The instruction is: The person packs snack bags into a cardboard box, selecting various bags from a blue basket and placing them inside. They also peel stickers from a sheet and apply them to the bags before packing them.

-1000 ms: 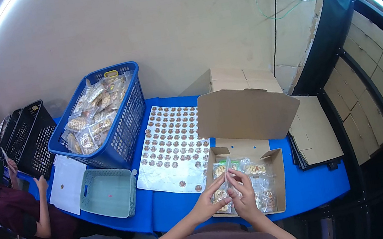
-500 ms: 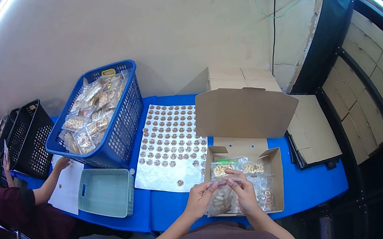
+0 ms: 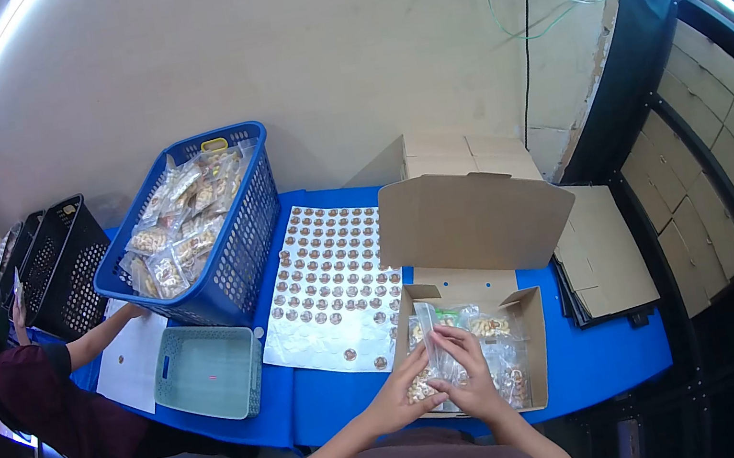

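Over the open cardboard box (image 3: 536,351), my left hand (image 3: 404,394) and my right hand (image 3: 471,375) are closed around a clear plastic bag (image 3: 429,323) of pale, nut-like pieces. The bag's flat top edge stands up between my fingers, while its lower part is largely hidden by my hands. Several similar filled bags (image 3: 508,356) lie inside the box, one with a green strip. To the left of the box, a white sheet of round stickers (image 3: 307,336) lies on the blue cloth.
A blue basket (image 3: 240,250) heaped with filled bags stands at the left back. In front of it sits a green tray (image 3: 207,372). Another person (image 3: 48,384) is at the far left, near black crates (image 3: 79,277). Flat cardboard (image 3: 598,248) is stacked at the right.
The bag has turned from hanging below my fingertips to standing on edge between my hands. My hands have shifted lower around it. The other person's arm has reached farther toward the basket.
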The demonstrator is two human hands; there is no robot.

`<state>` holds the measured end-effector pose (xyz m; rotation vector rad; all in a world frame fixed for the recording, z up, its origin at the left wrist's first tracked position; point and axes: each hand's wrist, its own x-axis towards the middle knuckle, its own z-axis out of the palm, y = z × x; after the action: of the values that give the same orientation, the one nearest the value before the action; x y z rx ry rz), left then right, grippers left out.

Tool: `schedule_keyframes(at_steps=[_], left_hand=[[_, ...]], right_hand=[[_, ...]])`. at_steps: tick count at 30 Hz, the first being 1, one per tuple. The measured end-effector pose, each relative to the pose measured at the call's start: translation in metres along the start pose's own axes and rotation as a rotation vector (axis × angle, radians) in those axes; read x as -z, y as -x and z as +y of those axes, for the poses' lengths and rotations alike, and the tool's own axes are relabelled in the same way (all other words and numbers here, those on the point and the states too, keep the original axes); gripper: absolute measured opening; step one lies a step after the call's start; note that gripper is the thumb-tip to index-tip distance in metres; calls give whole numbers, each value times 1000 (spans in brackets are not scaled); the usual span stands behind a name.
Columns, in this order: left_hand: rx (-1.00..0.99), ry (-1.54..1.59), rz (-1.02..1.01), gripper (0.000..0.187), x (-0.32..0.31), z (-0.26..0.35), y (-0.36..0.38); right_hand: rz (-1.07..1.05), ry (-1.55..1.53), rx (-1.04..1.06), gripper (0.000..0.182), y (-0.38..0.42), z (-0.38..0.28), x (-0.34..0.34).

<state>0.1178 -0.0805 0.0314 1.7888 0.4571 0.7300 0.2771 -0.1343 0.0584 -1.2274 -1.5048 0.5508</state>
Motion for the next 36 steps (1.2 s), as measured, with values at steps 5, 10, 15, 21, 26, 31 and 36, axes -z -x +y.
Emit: schedule_keyframes(at_steps=[5, 10, 15, 21, 26, 31, 36], left_hand=[[107, -51, 83, 78, -8, -10, 6], [87, -103, 188, 39, -9, -4, 8], [54, -93, 199, 17, 3, 0, 4], [92, 20, 168, 31, 14, -4, 5], [75, 44, 107, 48, 21, -8, 4], [73, 83, 91, 62, -11, -26, 10], [192, 235, 276, 57, -21, -18, 2]], right_hand=[[52, 66, 21, 32, 4, 29, 2], [195, -103, -169, 25, 6, 22, -6], [25, -627, -435, 15, 20, 45, 1], [26, -451, -247, 27, 16, 44, 7], [387, -511, -415, 29, 10, 44, 10], [96, -402, -248, 35, 19, 40, -12], [304, -249, -270, 30, 10, 59, -30]])
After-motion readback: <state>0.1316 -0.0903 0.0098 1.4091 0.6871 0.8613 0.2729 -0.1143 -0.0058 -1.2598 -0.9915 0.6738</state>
